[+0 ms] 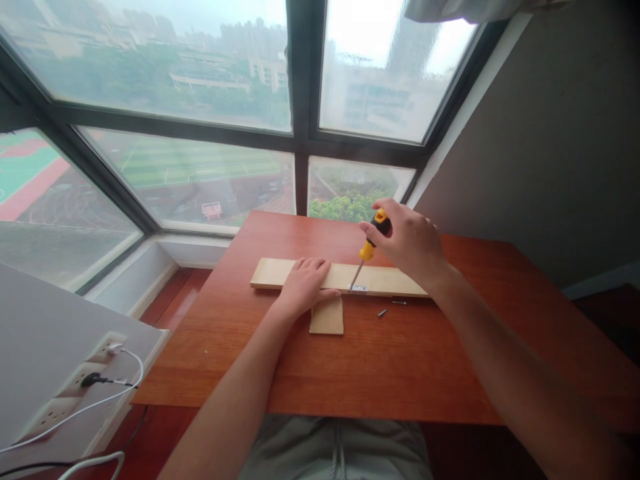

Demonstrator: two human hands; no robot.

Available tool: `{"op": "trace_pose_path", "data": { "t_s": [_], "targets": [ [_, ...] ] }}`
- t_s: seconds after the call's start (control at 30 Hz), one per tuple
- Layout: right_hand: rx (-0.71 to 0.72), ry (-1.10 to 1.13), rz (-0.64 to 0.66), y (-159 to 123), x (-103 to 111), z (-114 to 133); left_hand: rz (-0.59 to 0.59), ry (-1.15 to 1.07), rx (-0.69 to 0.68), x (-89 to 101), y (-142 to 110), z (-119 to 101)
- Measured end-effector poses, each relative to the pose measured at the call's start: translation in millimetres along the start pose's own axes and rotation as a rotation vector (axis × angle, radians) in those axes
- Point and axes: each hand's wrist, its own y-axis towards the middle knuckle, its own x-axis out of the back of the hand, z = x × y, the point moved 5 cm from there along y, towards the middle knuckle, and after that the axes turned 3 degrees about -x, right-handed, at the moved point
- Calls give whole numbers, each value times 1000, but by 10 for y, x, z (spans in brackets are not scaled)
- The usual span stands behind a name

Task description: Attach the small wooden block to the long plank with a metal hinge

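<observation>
The forearms [237, 407] reach over the counter [225, 370], which carries the board [273, 272]. Above the board, the right hand [413, 237] has its fingers wrapped round the screwdriver [367, 251]; the left hand [306, 283] lies on the board, fingers laid out, unclenched. Just beside the board's near edge lie a wood piece [327, 317], the bracket [361, 289] at that edge, under the screwdriver's tip, and two screws [383, 313].

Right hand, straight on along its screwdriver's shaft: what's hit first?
Likely the small silver metal bracket on the long pale wooden board. The yellow-and-black screwdriver in the right hand has its tip right at it; whether they touch is unclear.
</observation>
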Motion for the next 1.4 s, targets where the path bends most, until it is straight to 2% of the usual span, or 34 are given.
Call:
{"op": "trace_pose_path", "data": {
  "t_s": [0.17,0.2,0.4,0.47,0.57,0.63,0.83,1.0,1.07,1.2,1.27,1.4],
  "targets": [
    [73,398,223,3,-49,48,1,-15,3,-3,1,4],
    [88,421,241,2,-46,58,3,-18,3,-3,2,4],
    [46,-47,7,-12,-7,41,-3,-11,1,-5,0,5],
    [48,0,21,-9,-23,35,-8,-8,-2,-5,-1,4],
    [112,261,126,1,-36,52,-9,-10,-4,-2,-1,1],
    [142,359,189,-3,-37,73,-4,-16,-3,-1,0,0],
    [4,-40,1,-41,13,55,-5,-13,0,-8,-3,7],
    [152,239,153,-49,-19,123,-18,-9,-9,-17,-7,12],
    [152,177,129,-51,-1,119,-17,-9,-10,-14,-8,11],
    [57,-103,8,-75,42,86,-8,-5,-7,-4,-8,8],
    [98,-16,40,-85,37,104,-4,-1,-7,-4,-6,7],
    [234,355,216,-82,11,140,-12,3,-13,-7,-2,8]
  ]
}}
